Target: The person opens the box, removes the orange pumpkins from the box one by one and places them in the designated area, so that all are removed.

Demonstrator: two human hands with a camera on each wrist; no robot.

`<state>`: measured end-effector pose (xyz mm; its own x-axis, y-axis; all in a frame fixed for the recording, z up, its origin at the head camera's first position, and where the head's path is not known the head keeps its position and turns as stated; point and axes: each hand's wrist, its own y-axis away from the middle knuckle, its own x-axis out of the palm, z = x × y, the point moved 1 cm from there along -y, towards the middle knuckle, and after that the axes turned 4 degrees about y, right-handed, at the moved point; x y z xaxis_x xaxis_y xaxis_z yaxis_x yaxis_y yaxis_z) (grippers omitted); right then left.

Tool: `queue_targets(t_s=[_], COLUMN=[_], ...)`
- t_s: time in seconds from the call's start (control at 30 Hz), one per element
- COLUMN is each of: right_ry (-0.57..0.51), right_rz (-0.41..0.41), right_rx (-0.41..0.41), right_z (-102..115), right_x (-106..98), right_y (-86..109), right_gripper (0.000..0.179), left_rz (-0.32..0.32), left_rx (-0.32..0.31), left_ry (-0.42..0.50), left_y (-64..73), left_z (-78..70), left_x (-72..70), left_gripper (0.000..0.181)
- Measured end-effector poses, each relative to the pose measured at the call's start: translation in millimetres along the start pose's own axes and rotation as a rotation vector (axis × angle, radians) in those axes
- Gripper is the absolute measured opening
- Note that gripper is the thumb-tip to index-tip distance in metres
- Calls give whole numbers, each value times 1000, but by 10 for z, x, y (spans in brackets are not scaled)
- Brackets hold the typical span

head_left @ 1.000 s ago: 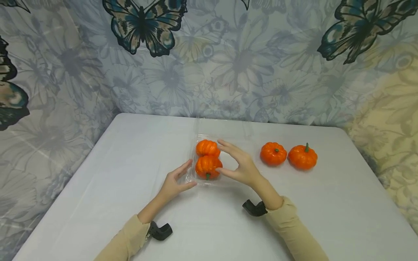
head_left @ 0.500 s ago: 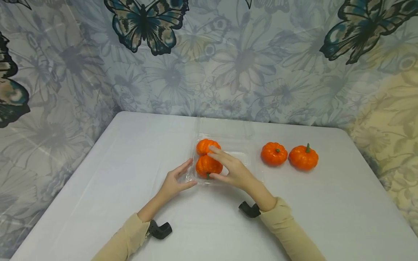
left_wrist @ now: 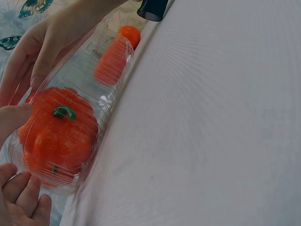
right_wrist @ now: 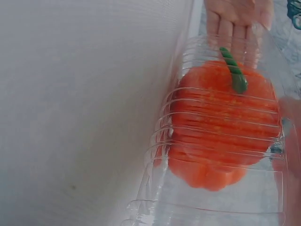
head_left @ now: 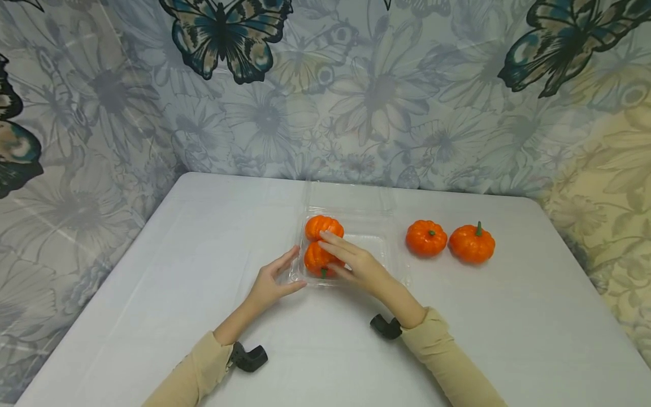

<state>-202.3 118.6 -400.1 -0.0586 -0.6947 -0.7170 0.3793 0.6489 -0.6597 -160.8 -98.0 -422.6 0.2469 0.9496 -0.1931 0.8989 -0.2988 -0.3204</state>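
Observation:
Two small orange pumpkins sit in the left half of a clear plastic clamshell container [head_left: 376, 244]. The front pumpkin [head_left: 312, 260], its green stem toward the person, touches the rear pumpkin [head_left: 316, 226]. My right hand [head_left: 363, 268] reaches over the front pumpkin from the right, fingers extended across its top and thumb low at its side. My left hand [head_left: 268, 285] lies at the container's left side, thumb and fingers spread apart. Through the ribbed wall, the right wrist view shows a pumpkin [right_wrist: 221, 117] with the left fingers [right_wrist: 240, 44] beyond it.
The container's transparent lid [head_left: 348, 198] is folded back toward the wall. Right of the container, a pumpkin [head_left: 426, 238] and another pumpkin [head_left: 472, 244] stand side by side on the white table [head_left: 178, 271]. Behind hangs butterfly-patterned fabric [head_left: 356, 113].
My right hand has moved left from the container's middle onto the front pumpkin, uncovering the right part of the container. My left hand stays in place, and the pumpkins have hardly moved.

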Motion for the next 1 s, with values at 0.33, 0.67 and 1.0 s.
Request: queue_targets(t_s=[0.33, 0.67, 1.0], right_ry=[-25, -15, -38], right_rz=[55, 102, 155], right_rx=[35, 94, 165], right_z=[-21, -1, -18], right_x=[23, 37, 39], right_y=[11, 22, 43], right_gripper=[51, 51, 55], left_rz=[3, 14, 4], left_rx=[3, 17, 5], left_ry=[1, 13, 14], left_y=[1, 3, 1], left_z=[-14, -9, -13], left_x=[4, -9, 2], left_gripper=[66, 66, 66])
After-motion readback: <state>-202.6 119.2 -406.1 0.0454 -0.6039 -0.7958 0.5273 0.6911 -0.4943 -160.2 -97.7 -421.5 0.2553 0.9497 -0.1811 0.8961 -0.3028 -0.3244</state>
